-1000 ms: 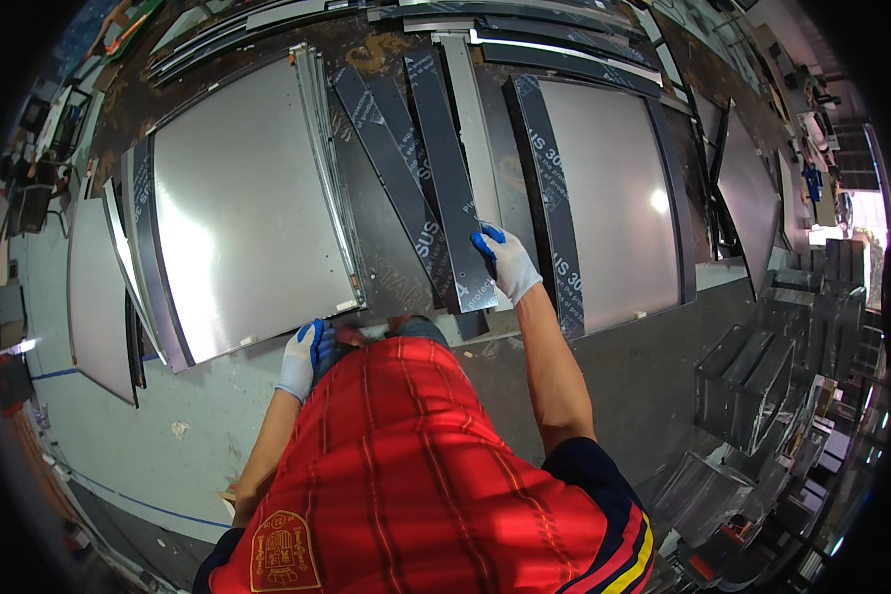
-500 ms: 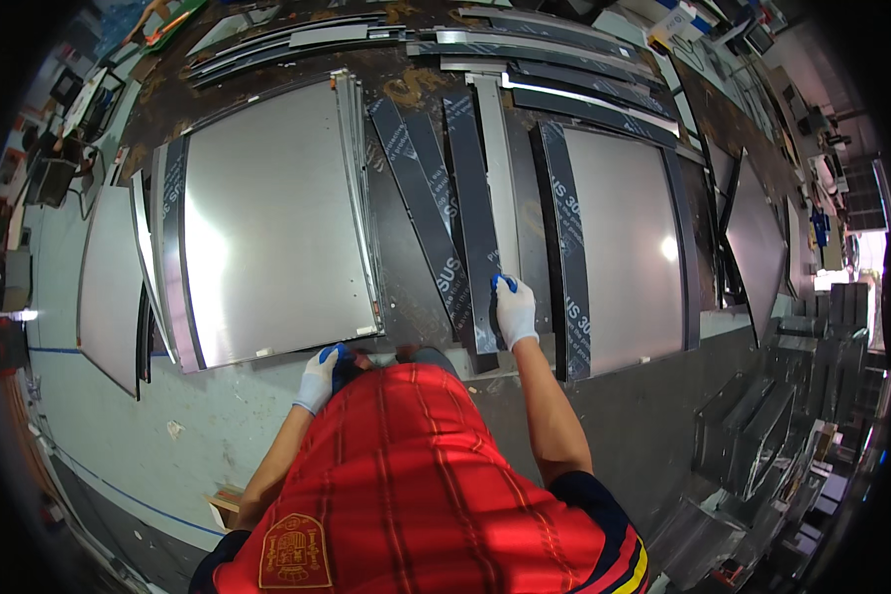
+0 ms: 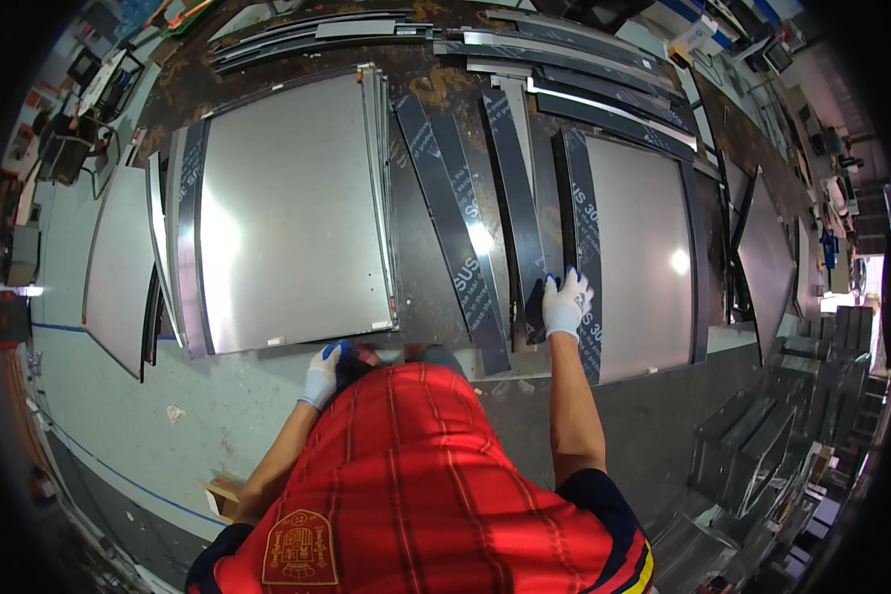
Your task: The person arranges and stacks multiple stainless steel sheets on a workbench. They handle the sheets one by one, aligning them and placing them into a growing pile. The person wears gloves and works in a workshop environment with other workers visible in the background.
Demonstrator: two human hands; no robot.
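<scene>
My right hand, in a white glove with blue fingertips, is at the near end of a dark film-covered metal strip. Its fingers curl at the strip's right edge, close beside the film-covered border of the right-hand metal panel. Left of that strip, two more dark strips lie slanted and overlapping. My left hand, gloved alike, stays low by my body at the table's front edge, below the large left metal panel. Its fingers look curled against something dark, which is largely hidden.
Long thin metal strips lie stacked along the table's far side, with another pile at far left. Bent panels lean at the left and right. Dark metal boxes stand on the floor to the right.
My right hand has moved right together with the dark strip, which now covers more of the pale strip behind it and bares the slanted strip's near end. My left hand has hardly moved.
</scene>
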